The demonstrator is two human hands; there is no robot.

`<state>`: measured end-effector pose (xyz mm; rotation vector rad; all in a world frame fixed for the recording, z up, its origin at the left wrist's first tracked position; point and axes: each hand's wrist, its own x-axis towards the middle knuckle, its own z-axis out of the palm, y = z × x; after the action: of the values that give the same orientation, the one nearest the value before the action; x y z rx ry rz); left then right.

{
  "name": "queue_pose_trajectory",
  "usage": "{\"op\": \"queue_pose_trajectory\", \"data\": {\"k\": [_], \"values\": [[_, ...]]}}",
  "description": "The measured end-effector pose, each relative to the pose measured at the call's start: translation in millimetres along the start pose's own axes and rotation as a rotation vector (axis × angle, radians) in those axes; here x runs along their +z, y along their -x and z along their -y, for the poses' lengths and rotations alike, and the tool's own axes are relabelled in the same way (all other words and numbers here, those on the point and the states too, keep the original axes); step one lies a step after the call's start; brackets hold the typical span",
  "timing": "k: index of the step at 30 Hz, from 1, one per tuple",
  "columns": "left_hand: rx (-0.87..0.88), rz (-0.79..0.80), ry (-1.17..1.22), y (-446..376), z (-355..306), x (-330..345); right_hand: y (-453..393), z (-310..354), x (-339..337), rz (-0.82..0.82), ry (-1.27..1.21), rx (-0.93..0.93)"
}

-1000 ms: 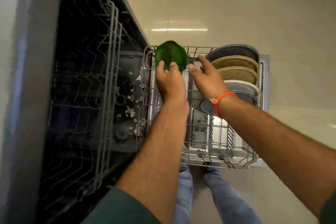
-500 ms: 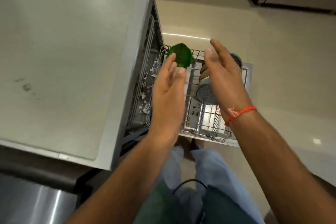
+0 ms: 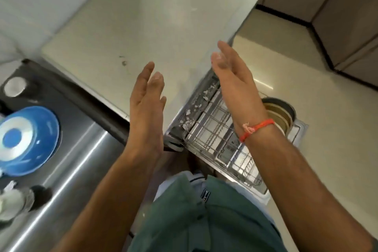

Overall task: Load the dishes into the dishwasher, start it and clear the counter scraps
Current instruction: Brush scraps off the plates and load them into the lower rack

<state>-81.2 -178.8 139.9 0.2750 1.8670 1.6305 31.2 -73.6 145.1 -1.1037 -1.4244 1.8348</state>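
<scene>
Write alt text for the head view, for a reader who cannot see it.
Both hands, left and right, are raised open and empty above a pulled-out dishwasher rack holding stacked plates at its far end. A pale counter lies ahead; a blue plate sits in the steel sink to the left.

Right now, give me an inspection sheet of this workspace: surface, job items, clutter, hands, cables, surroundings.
Surface: pale counter, small dark marks near its middle.
Job's things: dishwasher rack pulled out; stacked plates stand at its far end; blue bowl in the steel sink at left.
Clutter: white scraps along the dishwasher's inner edge; blurred pale items in the sink, kind unclear.
Hands: left hand and right hand both raised, fingers straight, holding nothing.
Cables: nothing seen.
Surroundings: pale tiled floor, brown cabinets at upper right.
</scene>
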Motion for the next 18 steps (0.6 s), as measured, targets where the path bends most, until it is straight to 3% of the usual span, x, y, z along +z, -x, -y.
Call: {"op": "queue_pose_trajectory", "data": {"k": [8, 18], "values": [[0.107, -0.214, 0.134, 41.6, -23.8, -70.6, 26.2, 22.8, 83.9, 0.292, 0.104, -0.041], [0.255, -0.465, 0.3, 88.0, -34.1, -230.5, 106.1, 16.7, 244.4, 0.592, 0.238, -0.154]]}}
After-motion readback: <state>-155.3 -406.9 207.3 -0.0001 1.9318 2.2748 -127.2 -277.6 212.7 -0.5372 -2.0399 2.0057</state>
